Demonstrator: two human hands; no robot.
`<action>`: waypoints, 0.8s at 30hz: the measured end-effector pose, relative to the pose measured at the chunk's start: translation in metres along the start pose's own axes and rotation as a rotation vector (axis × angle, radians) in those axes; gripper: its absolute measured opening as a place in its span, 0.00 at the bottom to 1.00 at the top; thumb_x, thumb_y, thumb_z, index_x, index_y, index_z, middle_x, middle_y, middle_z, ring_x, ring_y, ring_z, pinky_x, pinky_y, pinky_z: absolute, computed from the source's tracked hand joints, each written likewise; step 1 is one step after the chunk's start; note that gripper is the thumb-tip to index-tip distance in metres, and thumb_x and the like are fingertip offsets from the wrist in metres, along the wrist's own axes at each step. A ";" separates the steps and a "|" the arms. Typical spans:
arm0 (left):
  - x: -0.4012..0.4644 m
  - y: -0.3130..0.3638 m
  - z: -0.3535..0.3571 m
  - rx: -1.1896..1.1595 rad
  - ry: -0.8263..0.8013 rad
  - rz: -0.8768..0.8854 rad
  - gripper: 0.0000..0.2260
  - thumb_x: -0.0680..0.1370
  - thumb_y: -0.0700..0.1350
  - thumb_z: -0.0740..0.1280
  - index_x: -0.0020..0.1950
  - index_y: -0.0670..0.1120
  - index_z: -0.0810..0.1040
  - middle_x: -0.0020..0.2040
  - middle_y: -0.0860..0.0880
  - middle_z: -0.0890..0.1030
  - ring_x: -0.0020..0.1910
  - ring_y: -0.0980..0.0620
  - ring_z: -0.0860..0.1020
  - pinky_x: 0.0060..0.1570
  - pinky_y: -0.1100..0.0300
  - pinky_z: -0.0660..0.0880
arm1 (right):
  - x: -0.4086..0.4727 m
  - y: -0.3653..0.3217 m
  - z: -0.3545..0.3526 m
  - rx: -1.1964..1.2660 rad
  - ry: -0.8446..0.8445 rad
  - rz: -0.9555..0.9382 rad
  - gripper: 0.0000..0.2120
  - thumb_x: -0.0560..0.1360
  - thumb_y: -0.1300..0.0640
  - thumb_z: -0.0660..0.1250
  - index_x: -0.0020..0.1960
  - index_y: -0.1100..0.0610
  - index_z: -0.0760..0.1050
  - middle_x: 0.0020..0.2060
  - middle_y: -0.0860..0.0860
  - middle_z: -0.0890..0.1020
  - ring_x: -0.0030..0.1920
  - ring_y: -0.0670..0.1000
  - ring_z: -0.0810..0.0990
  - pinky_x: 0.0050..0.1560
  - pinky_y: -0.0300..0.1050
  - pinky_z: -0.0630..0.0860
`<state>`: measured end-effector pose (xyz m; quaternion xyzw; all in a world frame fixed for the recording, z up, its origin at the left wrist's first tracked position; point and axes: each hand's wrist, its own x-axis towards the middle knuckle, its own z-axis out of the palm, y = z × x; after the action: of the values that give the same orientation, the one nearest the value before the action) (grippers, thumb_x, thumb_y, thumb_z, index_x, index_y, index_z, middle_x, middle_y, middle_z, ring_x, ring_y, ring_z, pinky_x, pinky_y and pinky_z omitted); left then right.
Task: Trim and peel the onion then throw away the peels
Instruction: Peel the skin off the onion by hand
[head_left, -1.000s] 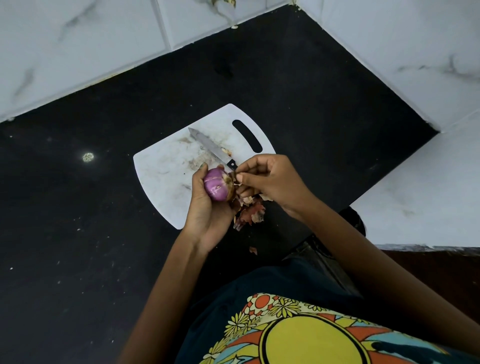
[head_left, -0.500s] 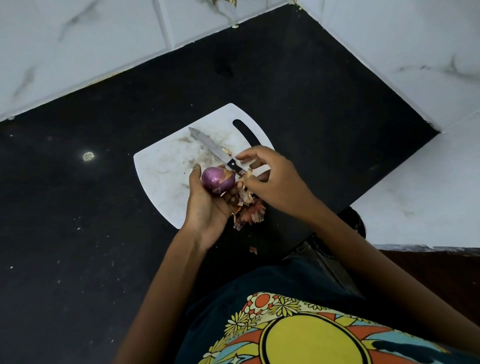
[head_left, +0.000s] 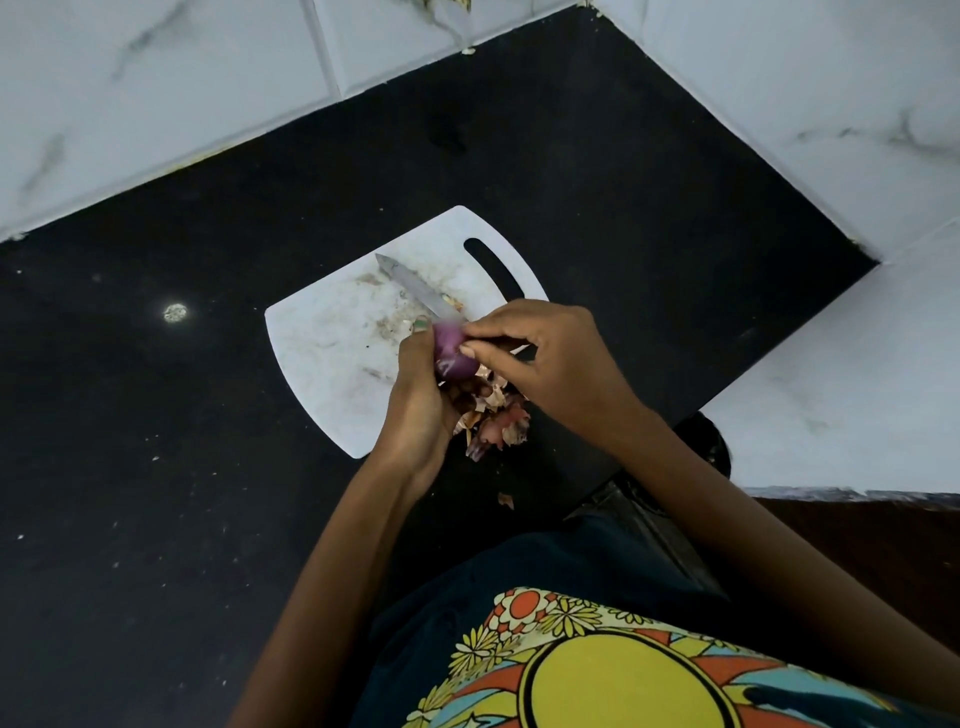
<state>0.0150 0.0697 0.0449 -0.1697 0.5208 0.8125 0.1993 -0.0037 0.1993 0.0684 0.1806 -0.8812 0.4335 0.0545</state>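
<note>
A small purple onion (head_left: 451, 349) is held just above the white cutting board (head_left: 332, 343), gripped by my left hand (head_left: 423, 400) from the left and below. My right hand (head_left: 545, 358) comes in from the right, its thumb and fingertips pinching at the onion's skin. A heap of brown and pink peels (head_left: 496, 415) lies on the board's near edge under both hands. A knife (head_left: 415, 288) lies on the board with its blade pointing far left; my right hand hides its handle.
The board sits on a black countertop (head_left: 156, 467) in a corner of white marble-look tile walls (head_left: 156, 93). One loose peel scrap (head_left: 505, 500) lies on the counter near my body. A white ledge (head_left: 857, 389) stands to the right.
My left hand has turned the onion and lifted it slightly toward the knife. My right hand has slid over the onion's right side and now covers the knife handle.
</note>
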 end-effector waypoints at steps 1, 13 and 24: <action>0.000 0.000 0.001 0.022 0.015 0.006 0.22 0.83 0.54 0.48 0.49 0.41 0.76 0.36 0.49 0.85 0.36 0.58 0.82 0.36 0.66 0.77 | 0.000 -0.001 0.000 -0.016 0.002 -0.005 0.12 0.71 0.57 0.71 0.51 0.62 0.83 0.44 0.55 0.86 0.43 0.49 0.84 0.45 0.48 0.81; 0.002 -0.001 0.004 0.043 0.091 0.004 0.20 0.83 0.52 0.51 0.59 0.37 0.71 0.44 0.43 0.80 0.34 0.57 0.80 0.33 0.66 0.75 | 0.000 -0.002 0.005 -0.086 0.079 -0.005 0.05 0.69 0.64 0.69 0.42 0.64 0.82 0.35 0.54 0.84 0.35 0.50 0.81 0.38 0.51 0.79; 0.000 0.001 0.007 -0.012 0.116 0.008 0.23 0.83 0.55 0.50 0.57 0.37 0.73 0.37 0.46 0.84 0.35 0.56 0.82 0.33 0.65 0.77 | -0.005 -0.006 0.005 0.046 0.093 0.066 0.06 0.71 0.62 0.72 0.47 0.62 0.83 0.41 0.54 0.85 0.41 0.47 0.83 0.44 0.42 0.80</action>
<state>0.0136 0.0754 0.0484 -0.2157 0.5272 0.8053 0.1643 0.0034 0.1933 0.0680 0.1323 -0.8729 0.4632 0.0771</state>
